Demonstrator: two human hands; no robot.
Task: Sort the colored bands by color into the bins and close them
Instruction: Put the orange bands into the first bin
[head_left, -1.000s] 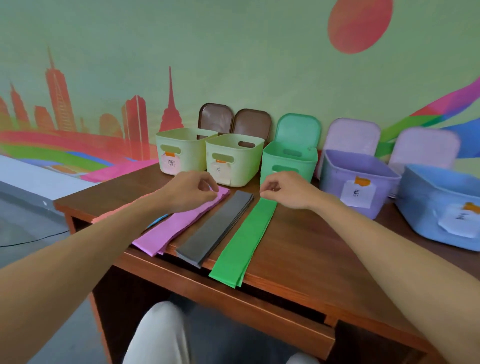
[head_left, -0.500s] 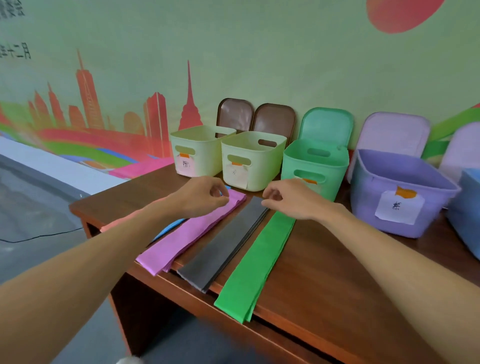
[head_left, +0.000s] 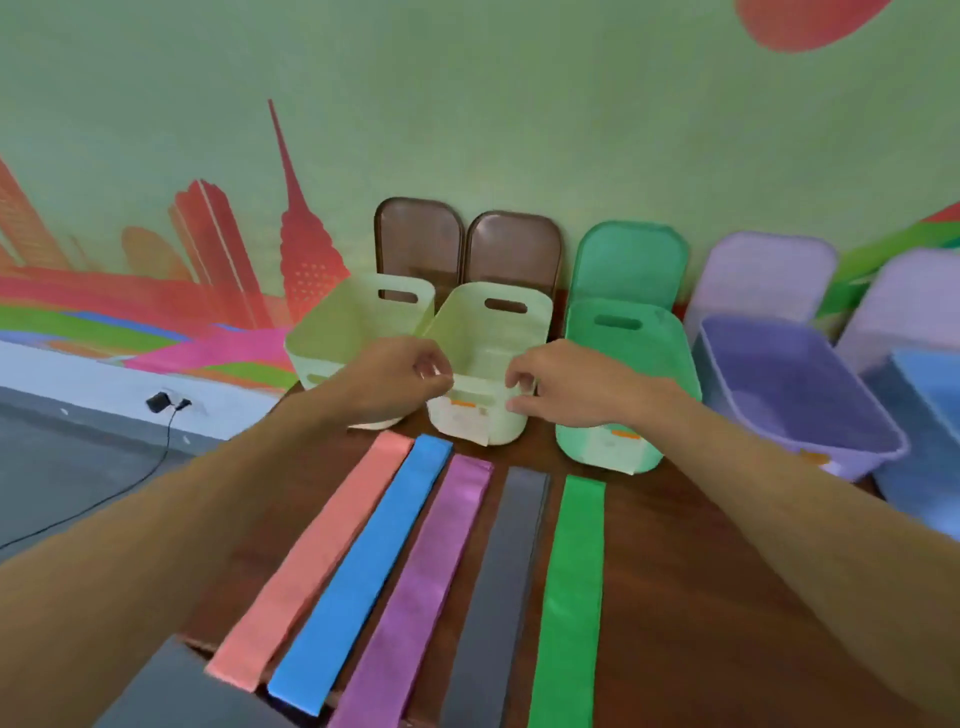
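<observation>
Five bands lie side by side on the brown table (head_left: 701, 597): salmon pink band (head_left: 317, 556), blue band (head_left: 369, 566), purple band (head_left: 421, 587), dark grey band (head_left: 498, 597) and green band (head_left: 571, 597). Behind them stand open bins: two pale yellow-green bins (head_left: 322, 338) (head_left: 540, 312), a green bin (head_left: 587, 441), a purple bin (head_left: 779, 364) and a blue bin (head_left: 919, 488). My left hand (head_left: 400, 379) hovers before the pale bins, fingers curled to the thumb, holding nothing. My right hand (head_left: 561, 384) hovers beside it, empty, thumb and fingers slightly apart.
Lids lean on the wall behind the bins: two brown lids (head_left: 418, 244) (head_left: 514, 249), a green lid (head_left: 631, 260) and two lilac lids (head_left: 763, 275) (head_left: 914, 296). A plug with a cable (head_left: 161, 402) lies on the floor at left. The bands overhang the table's near edge.
Both hands have let go of the band ends and risen toward the pale bins. The view has tilted down and moved closer, so all five bands show.
</observation>
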